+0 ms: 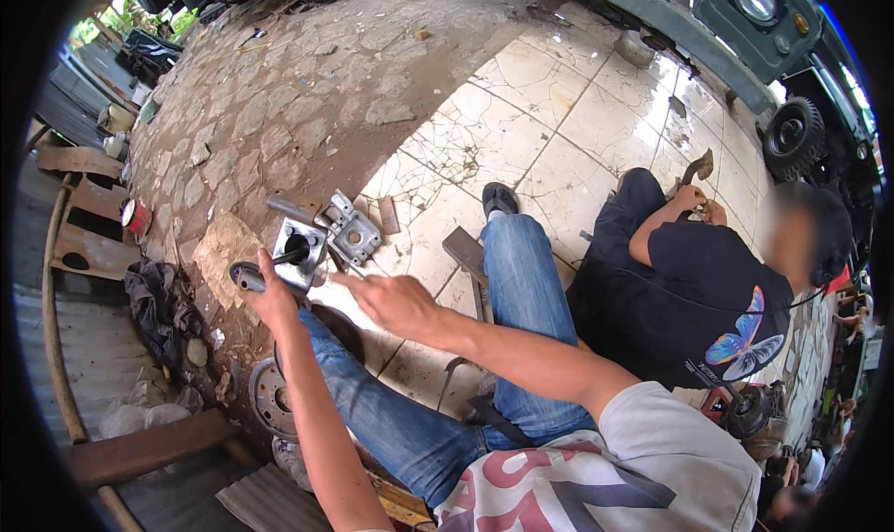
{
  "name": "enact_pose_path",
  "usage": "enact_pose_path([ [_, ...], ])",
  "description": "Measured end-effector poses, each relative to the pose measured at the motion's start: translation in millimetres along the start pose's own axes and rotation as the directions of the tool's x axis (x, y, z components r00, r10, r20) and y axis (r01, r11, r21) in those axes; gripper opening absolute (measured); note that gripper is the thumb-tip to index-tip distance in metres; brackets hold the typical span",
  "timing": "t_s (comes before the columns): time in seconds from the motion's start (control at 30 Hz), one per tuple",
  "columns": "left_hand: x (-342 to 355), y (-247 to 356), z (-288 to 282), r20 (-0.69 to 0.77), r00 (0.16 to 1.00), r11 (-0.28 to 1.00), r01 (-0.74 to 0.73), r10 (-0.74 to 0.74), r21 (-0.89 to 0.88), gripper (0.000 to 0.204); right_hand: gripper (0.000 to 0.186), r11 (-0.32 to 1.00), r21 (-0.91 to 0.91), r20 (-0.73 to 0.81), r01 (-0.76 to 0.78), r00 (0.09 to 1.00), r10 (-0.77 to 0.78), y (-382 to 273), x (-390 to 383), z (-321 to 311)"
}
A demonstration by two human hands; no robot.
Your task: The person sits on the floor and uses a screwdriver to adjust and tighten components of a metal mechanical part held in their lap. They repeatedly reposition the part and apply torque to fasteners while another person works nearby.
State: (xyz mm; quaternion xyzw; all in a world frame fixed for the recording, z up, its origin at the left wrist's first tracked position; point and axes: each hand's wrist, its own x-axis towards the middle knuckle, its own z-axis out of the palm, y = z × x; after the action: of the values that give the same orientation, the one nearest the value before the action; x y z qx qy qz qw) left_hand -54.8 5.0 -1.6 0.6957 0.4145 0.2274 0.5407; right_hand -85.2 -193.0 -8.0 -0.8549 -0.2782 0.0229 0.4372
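Observation:
My left hand (272, 301) is closed around a grey, rounded metal piece (250, 279), beside a silvery metal housing (303, 269) with a round opening. A dark rod (292, 255) reaches from near my thumb into that opening. My right hand (391, 306) is just right of the housing, its index finger stretched toward the housing's lower edge and the other fingers partly bent. I make out nothing in it. Beyond the housing lie a second metal casting (354, 231) with holes and a metal tube (295, 206).
A person in a dark shirt (689, 290) crouches at my right, holding a curved metal piece (698, 167). A wooden block (464, 254) lies by my foot; a round metal drum (271, 397) is beside my left leg. A red can (136, 217) stands left. A vehicle (745, 15) is far right.

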Motion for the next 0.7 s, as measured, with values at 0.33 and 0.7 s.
enact_pose_path([
  [0.33,-2,3,1,0.027,1.000,1.000,0.007,-0.008,0.030,0.092,0.042,0.995,-0.097,0.069,-0.017,0.997,0.024,0,3,-1],
  [0.7,-9,4,0,-0.003,1.000,0.997,-0.010,0.010,0.080,0.091,0.046,0.994,-0.110,0.000,-0.025,1.000,0.025,3,6,-3],
])
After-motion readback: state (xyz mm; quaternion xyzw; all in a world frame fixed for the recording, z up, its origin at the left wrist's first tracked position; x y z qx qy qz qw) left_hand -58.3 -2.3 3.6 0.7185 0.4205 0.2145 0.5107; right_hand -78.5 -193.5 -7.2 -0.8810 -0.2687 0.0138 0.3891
